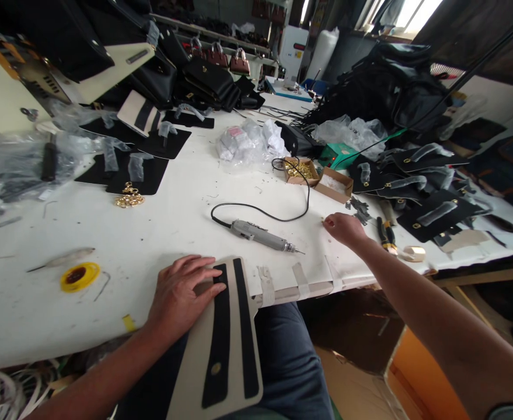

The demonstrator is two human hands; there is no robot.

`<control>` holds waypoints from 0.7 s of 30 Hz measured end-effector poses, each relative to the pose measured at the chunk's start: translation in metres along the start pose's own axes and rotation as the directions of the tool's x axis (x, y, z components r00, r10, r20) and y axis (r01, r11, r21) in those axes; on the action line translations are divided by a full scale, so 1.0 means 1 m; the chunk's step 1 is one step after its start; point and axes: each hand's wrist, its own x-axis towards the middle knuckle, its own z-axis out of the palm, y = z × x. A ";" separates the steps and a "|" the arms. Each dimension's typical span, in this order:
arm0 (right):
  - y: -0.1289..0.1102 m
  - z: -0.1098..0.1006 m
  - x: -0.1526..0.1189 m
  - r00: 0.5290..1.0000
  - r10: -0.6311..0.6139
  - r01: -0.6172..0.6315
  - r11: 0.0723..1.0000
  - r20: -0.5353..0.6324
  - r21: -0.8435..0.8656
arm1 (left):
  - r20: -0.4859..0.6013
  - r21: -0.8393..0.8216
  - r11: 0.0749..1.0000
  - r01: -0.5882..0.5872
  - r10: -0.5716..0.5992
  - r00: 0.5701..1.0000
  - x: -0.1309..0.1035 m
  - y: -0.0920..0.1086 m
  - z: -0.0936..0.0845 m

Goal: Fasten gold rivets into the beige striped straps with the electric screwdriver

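My left hand (185,291) lies on a beige bag panel with two black stripes (195,367), its fingers stretched over the top end. The panel slopes from the table edge down over my lap, and a round brass-coloured fitting (215,368) sits low on one stripe. Out over the table, my right hand (343,227) is closed, fingertips pinched near the surface; whatever they hold is too small to make out. Between the hands lies a grey electric screwdriver (260,234), its bit pointing right and its black cord curling behind it.
Small boxes of gold hardware (300,169) and pale pieces (334,184) stand beyond my right hand. Pliers (386,233) lie to its right, near black flaps with wrapped fittings (440,216). Leftward are a yellow tape roll (80,276), an awl (64,259) and gold rings (129,198).
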 end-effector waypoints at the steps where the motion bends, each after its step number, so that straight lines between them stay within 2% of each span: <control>1: -0.002 0.000 -0.001 1.000 -0.005 0.005 1.000 -0.005 -0.024 | 0.000 0.001 1.000 0.002 -0.002 1.000 0.000 0.001 0.000; 10: 0.002 0.000 -0.004 0.995 0.101 -0.102 0.993 -0.009 -0.055 | 0.008 -0.011 1.000 0.021 -0.021 1.000 -0.002 0.002 0.000; 16: -0.001 -0.001 -0.010 0.996 0.089 -0.090 0.993 -0.011 -0.071 | -0.001 -0.038 0.999 0.024 -0.025 1.000 -0.002 0.006 -0.001; 21: 0.002 -0.001 -0.019 0.994 0.104 -0.104 0.995 -0.014 -0.003 | -0.004 -0.091 0.994 0.059 -0.060 0.998 -0.005 0.011 -0.002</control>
